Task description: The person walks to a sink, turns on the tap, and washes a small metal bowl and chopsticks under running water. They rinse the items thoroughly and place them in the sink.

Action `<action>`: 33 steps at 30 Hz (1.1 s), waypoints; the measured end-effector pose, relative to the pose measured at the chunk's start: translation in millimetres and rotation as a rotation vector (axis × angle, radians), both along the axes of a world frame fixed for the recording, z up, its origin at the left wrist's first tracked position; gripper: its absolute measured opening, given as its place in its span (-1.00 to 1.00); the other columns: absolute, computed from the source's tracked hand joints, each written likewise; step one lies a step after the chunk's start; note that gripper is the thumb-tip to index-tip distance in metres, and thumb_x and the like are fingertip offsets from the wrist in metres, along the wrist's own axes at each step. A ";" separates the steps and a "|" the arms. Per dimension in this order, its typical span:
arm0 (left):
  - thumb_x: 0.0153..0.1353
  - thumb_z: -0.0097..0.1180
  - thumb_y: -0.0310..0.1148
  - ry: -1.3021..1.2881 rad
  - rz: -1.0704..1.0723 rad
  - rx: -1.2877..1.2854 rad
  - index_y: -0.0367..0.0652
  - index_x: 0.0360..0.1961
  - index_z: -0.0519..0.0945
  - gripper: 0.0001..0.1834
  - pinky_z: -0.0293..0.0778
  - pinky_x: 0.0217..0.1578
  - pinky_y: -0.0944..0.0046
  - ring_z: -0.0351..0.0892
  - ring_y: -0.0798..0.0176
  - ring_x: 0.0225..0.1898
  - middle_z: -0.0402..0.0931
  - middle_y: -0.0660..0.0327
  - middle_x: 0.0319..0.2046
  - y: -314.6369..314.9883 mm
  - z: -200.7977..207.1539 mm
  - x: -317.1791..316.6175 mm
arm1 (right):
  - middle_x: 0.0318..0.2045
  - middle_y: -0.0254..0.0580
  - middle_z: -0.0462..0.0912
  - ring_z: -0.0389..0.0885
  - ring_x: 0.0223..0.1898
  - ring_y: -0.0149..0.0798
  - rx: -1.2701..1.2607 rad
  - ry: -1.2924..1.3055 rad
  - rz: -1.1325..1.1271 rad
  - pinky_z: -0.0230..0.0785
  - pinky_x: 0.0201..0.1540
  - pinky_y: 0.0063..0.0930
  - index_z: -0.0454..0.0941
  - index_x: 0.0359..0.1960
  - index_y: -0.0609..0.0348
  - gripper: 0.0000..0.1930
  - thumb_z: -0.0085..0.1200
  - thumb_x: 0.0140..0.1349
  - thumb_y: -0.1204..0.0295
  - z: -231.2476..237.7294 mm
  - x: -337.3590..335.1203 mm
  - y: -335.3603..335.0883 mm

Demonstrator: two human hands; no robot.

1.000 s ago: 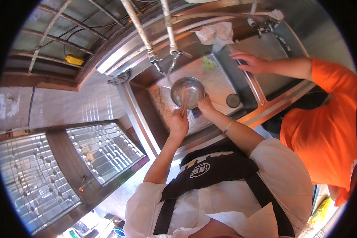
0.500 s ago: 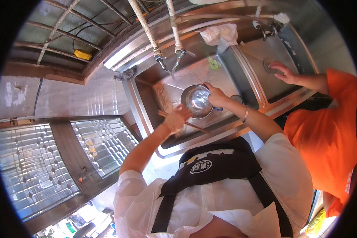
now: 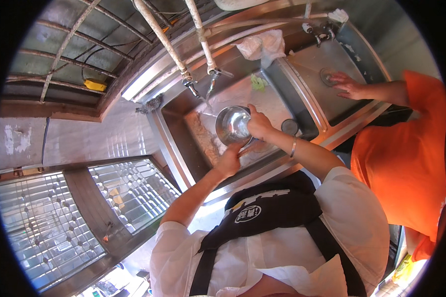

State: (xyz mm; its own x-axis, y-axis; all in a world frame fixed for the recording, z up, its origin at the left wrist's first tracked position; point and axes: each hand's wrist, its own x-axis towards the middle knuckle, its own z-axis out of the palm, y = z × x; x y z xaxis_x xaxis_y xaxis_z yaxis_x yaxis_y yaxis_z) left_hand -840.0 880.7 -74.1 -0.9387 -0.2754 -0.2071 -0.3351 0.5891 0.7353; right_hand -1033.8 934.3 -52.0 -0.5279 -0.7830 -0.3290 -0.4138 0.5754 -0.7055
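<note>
A round steel bowl (image 3: 231, 125) is tilted on its side in the left basin of a steel sink (image 3: 275, 101), below two taps (image 3: 210, 74). My right hand (image 3: 259, 124) grips the bowl's right rim. My left hand (image 3: 229, 161) is closed just below the bowl, holding thin wooden chopsticks (image 3: 245, 148) that are mostly hidden by the fingers. Both forearms reach up from my white sleeves and dark apron.
A person in an orange shirt stands at the right, one hand (image 3: 349, 85) by the drain of the right basin. A white cloth (image 3: 260, 44) hangs on the divider. A green scrap (image 3: 257, 81) and a drain plug (image 3: 289, 126) lie in the left basin. A latticed window (image 3: 44, 222) is at the left.
The bowl has been tipped up toward the taps. My left hand moved in from the left with the chopsticks and now sits right under the bowl. The other person's hand stays in the right basin.
</note>
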 end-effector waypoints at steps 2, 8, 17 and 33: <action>0.05 -0.08 -0.72 0.059 0.195 0.308 -0.24 0.18 0.34 -0.41 0.31 0.08 0.22 0.38 0.02 0.12 0.40 -0.08 0.08 19.0 3.6 -8.6 | -0.41 0.25 0.59 0.59 -0.24 0.18 -0.002 -0.002 0.053 0.45 -0.21 -0.10 0.09 0.21 0.35 -0.25 0.04 -0.11 0.46 -3.3 2.5 -0.7; -0.01 -0.01 -0.71 0.167 -0.038 0.072 -0.22 0.15 0.38 -0.40 0.39 0.04 0.22 0.36 0.06 0.15 0.42 -0.02 0.07 2.1 10.1 4.4 | -0.28 0.31 0.57 0.54 -0.18 0.24 -0.072 -0.069 0.106 0.36 -0.10 -0.09 0.22 0.20 0.06 -0.39 -0.19 0.00 0.58 -0.6 -7.0 0.3; -0.04 0.03 -0.44 -0.142 -0.207 -0.770 -0.15 -0.21 0.48 -0.71 0.52 -0.24 0.17 0.44 0.08 0.06 0.50 0.13 -0.07 -79.7 72.6 15.7 | 0.02 0.12 0.50 0.48 0.08 -0.02 -0.073 -0.215 0.194 0.29 0.10 -0.33 0.26 0.22 0.02 -0.37 -0.19 0.01 0.61 -9.1 -16.0 1.4; 0.12 0.08 -0.28 -0.417 0.208 -0.307 -0.29 -0.14 0.56 -0.66 0.53 -0.23 0.05 0.62 -0.07 -0.22 0.58 -0.15 -0.26 -61.5 -18.2 -49.4 | -0.08 0.25 0.52 0.52 -0.05 0.16 -0.193 -0.282 -0.027 0.34 0.00 -0.19 0.21 0.23 0.02 -0.42 -0.04 0.10 0.37 -31.5 39.3 8.4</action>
